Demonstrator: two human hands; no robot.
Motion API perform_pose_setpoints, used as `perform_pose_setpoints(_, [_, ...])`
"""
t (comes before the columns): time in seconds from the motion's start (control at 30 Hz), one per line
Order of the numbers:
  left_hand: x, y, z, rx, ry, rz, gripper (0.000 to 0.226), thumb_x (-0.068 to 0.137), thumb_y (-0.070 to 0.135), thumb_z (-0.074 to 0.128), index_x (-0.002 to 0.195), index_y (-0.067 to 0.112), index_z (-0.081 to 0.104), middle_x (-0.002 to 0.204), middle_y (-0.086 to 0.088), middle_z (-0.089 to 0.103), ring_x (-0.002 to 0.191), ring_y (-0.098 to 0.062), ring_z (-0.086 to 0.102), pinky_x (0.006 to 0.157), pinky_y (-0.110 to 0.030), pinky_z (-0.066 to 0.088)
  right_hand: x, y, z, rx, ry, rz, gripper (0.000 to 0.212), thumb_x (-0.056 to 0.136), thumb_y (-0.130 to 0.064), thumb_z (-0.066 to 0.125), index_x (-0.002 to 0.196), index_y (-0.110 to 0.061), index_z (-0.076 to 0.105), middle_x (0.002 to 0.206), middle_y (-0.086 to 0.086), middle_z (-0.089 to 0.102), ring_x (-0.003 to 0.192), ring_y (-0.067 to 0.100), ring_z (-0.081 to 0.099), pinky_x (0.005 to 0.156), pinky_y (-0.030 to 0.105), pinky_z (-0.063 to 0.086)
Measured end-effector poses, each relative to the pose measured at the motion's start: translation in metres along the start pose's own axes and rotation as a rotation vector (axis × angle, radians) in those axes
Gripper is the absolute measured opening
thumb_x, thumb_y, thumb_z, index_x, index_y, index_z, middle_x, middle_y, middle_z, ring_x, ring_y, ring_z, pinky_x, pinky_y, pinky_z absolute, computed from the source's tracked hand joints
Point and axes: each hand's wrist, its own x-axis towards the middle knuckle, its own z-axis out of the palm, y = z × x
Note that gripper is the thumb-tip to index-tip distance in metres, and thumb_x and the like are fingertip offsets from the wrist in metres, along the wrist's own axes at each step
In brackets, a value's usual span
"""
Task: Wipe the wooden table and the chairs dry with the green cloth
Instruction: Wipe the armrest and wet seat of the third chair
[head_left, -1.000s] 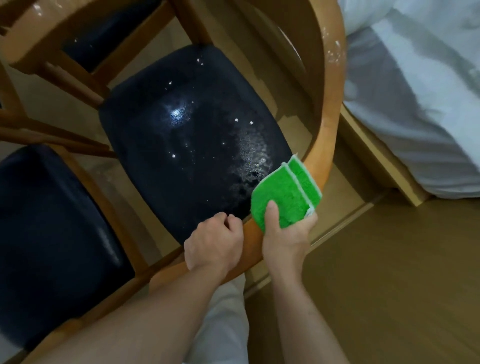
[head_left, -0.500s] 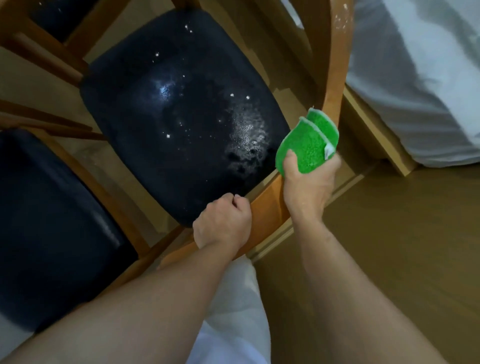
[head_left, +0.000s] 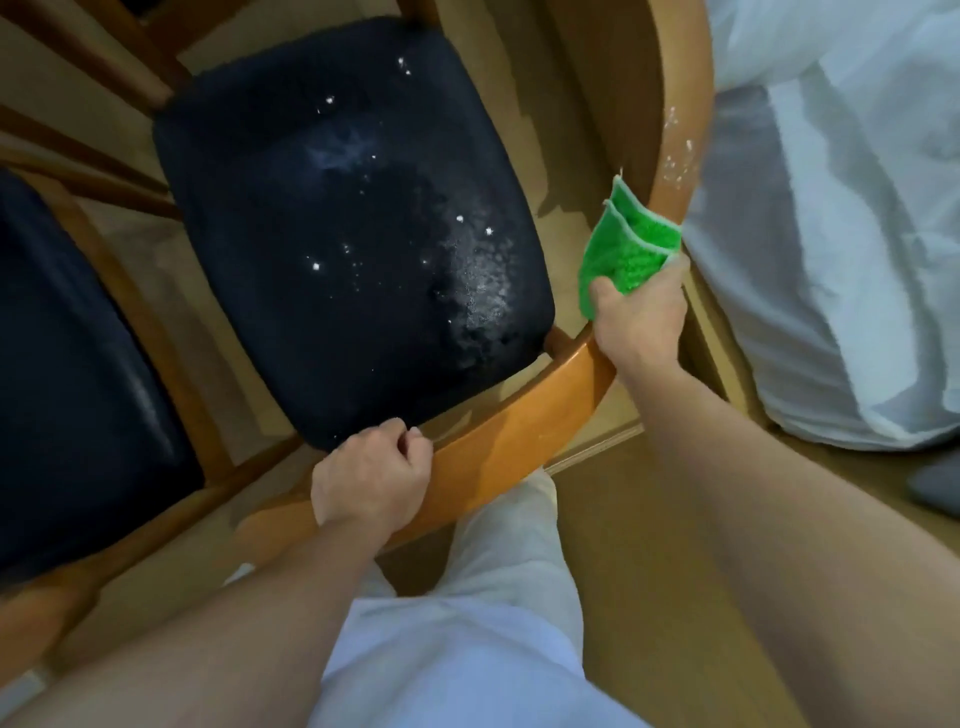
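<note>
A wooden chair with a curved backrest rail and a dark blue seat stands below me. Water drops speckle the seat and the rail's upper right part. My right hand grips the folded green cloth and holds it wrapped over the rail on the right side. My left hand grips the rail lower down, near its middle.
A second chair with a dark seat stands at the left, close beside the first. A bed with white bedding lies at the right, just behind the backrest. My white-trousered leg is under the rail. Wooden floor lies at the lower right.
My right hand has slid the green cloth up along the curved rail toward the wet upper part. My left hand has kept its grip on the rail.
</note>
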Motion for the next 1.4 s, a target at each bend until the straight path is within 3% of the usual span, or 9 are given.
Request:
perform_pose_setpoints(0.07, [0.001,-0.001,0.000,0.000,0.003,-0.017,0.037,0.085,0.051,0.023,0.061,0.029,0.042,0.052,0.012,0.044,0.046,-0.003,0.038,0.046,-0.019,0.019,0.011,-0.007,-0.005,-0.037,-0.026,-0.067,0.046,0.084,-0.027,0.067,0.116,-0.022,0.035,0.087,-0.017,0.044,0.083,0.007,0.049,0.061,0.015,0.035])
perform_pose_setpoints(0.27, [0.003,-0.003,0.002,0.012,-0.009,-0.058,0.038,0.085,0.053,0.024,0.064,0.029,0.044,0.054,0.012,0.045,0.050,-0.006,0.042,0.050,-0.024,0.030,-0.037,0.012,-0.002,-0.016,-0.159,0.090,0.046,0.086,-0.035,0.063,0.109,-0.022,0.025,0.088,-0.008,0.047,0.087,0.022,0.058,0.076,0.042,0.050])
perform_pose_setpoints(0.5, [0.003,-0.008,0.004,-0.017,0.013,-0.042,0.038,0.086,0.053,0.025,0.064,0.030,0.045,0.052,0.012,0.045,0.048,-0.002,0.040,0.047,-0.021,0.024,-0.042,0.017,0.003,-0.026,-0.200,0.170,0.054,0.084,-0.036,0.067,0.113,-0.023,0.023,0.096,-0.004,0.051,0.079,0.012,0.053,0.073,0.038,0.050])
perform_pose_setpoints(0.63, [0.002,-0.008,0.006,-0.036,0.010,-0.064,0.033,0.088,0.051,0.029,0.068,0.031,0.046,0.056,0.013,0.049,0.052,-0.001,0.045,0.048,-0.021,0.030,0.021,-0.016,-0.014,-0.041,-0.126,-0.051,0.065,0.084,-0.026,0.067,0.133,-0.021,0.026,0.105,-0.004,0.054,0.091,0.015,0.057,0.075,0.028,0.042])
perform_pose_setpoints(0.83, [0.003,-0.005,0.007,0.005,-0.007,-0.165,0.033,0.088,0.050,0.030,0.070,0.031,0.051,0.061,0.013,0.052,0.056,-0.005,0.049,0.054,-0.026,0.042,0.070,-0.055,-0.033,-0.030,-0.156,-0.405,0.072,0.079,-0.036,0.066,0.138,-0.022,0.029,0.120,-0.004,0.055,0.102,0.010,0.055,0.083,0.020,0.041])
perform_pose_setpoints(1.0, [0.013,0.010,0.001,-0.045,-0.224,-0.380,0.031,0.092,0.044,0.033,0.088,0.033,0.062,0.082,0.010,0.061,0.073,-0.012,0.054,0.059,-0.029,0.041,0.112,-0.110,-0.042,-0.042,-0.229,-0.535,0.065,0.069,-0.039,0.065,0.129,-0.026,0.044,0.105,-0.013,0.056,0.094,0.002,0.055,0.084,0.020,0.044])
perform_pose_setpoints(1.1, [0.028,0.063,-0.009,-0.297,-0.209,-0.487,0.030,0.095,0.044,0.039,0.083,0.026,0.060,0.073,0.004,0.059,0.067,-0.013,0.055,0.056,-0.029,0.043,0.107,-0.110,-0.043,-0.009,-0.234,-0.473,0.061,0.066,-0.039,0.063,0.122,-0.021,0.047,0.087,-0.018,0.052,0.075,-0.012,0.053,0.066,0.006,0.037])
perform_pose_setpoints(1.27, [0.065,0.219,-0.009,-0.710,0.055,-0.467,0.040,0.098,0.039,0.036,0.069,0.020,0.055,0.070,0.002,0.057,0.067,-0.012,0.055,0.063,-0.033,0.043,0.079,-0.069,-0.051,0.052,-0.338,-0.257,0.056,0.067,-0.021,0.071,0.118,-0.011,0.049,0.086,-0.004,0.063,0.072,0.009,0.062,0.062,0.031,0.053])
perform_pose_setpoints(1.4, [0.082,0.259,0.006,-0.617,0.167,-0.492,0.037,0.097,0.040,0.031,0.068,0.024,0.048,0.072,0.002,0.053,0.070,-0.014,0.053,0.062,-0.034,0.045,0.082,-0.066,-0.048,0.102,-0.430,-0.101,0.035,0.066,-0.008,0.071,0.098,-0.014,0.059,0.084,0.008,0.069,0.076,0.029,0.069,0.067,0.042,0.058])
